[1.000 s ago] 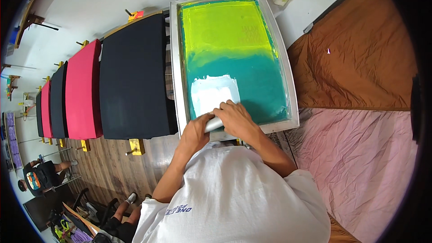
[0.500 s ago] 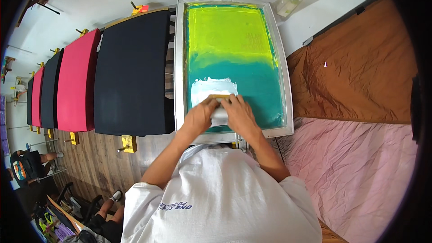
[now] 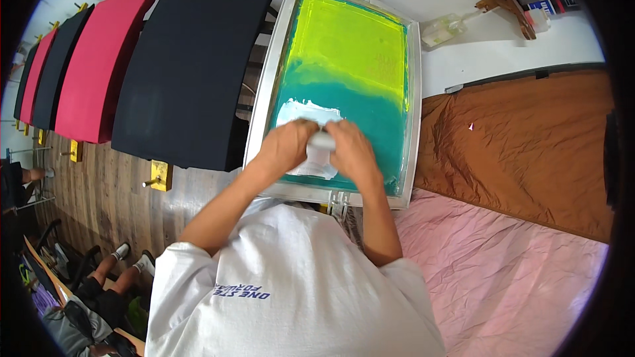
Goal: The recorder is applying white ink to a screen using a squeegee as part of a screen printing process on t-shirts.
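A screen-printing frame (image 3: 411,112) with a pale metal border lies in front of me. Its mesh is lime-yellow (image 3: 344,30) at the far end and teal (image 3: 374,122) nearer me. On the near part is a patch of white ink (image 3: 305,110), which also shows below my hands. My left hand (image 3: 291,147) and my right hand (image 3: 352,152) are closed side by side on a squeegee (image 3: 322,140), over the white patch. The fingers hide most of the squeegee; only a whitish part shows between them.
To the left stands a row of boards covered in black fabric (image 3: 192,73) and pink fabric (image 3: 106,66), with yellow brackets (image 3: 161,176). Brown cloth (image 3: 509,145) and pink sheeting (image 3: 489,264) spread at right. A clear bottle (image 3: 442,31) is beyond the frame. People's legs (image 3: 122,277) show at lower left.
The view has turned and shifted. My hands and the squeegee have moved slightly toward the far end of the screen, and more white shows below them. The squeegee's yellowish edge is no longer visible.
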Demonstrator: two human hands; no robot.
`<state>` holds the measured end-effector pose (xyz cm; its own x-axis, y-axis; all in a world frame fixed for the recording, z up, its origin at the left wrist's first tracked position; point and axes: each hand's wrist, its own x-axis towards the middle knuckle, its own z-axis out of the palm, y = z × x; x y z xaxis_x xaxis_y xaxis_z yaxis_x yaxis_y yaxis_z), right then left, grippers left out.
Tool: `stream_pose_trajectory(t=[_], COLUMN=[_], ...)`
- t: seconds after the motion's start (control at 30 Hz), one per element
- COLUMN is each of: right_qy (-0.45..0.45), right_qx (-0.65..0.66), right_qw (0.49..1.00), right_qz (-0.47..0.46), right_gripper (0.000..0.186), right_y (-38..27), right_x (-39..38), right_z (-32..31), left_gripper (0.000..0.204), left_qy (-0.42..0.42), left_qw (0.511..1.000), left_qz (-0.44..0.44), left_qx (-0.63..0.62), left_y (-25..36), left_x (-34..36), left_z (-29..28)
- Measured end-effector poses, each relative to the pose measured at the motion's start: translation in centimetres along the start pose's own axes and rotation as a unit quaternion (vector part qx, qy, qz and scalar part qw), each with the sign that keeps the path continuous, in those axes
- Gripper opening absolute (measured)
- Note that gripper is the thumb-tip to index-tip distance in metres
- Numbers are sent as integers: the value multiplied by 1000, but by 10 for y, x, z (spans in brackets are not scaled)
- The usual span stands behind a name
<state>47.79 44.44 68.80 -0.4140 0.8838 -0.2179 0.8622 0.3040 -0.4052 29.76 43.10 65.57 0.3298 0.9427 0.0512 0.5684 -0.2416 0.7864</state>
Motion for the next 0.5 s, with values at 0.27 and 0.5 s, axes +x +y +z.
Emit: stream_pose_trajectory(t=[0.27,0.5], right_qy=[3,-17], right_qx=[-2,43], right_qw=[1000,999], right_qz=[6,-2], right_gripper=[44,51], right_y=[11,-18], right_x=[-3,-76], right_z=[23,29], left_gripper=[35,41], left_qy=[-32,-114], left_qw=[999,992], left_qz=[-39,-47], left_qx=[11,-5], left_y=[-10,24], left_x=[-5,-69], left_z=[17,16])
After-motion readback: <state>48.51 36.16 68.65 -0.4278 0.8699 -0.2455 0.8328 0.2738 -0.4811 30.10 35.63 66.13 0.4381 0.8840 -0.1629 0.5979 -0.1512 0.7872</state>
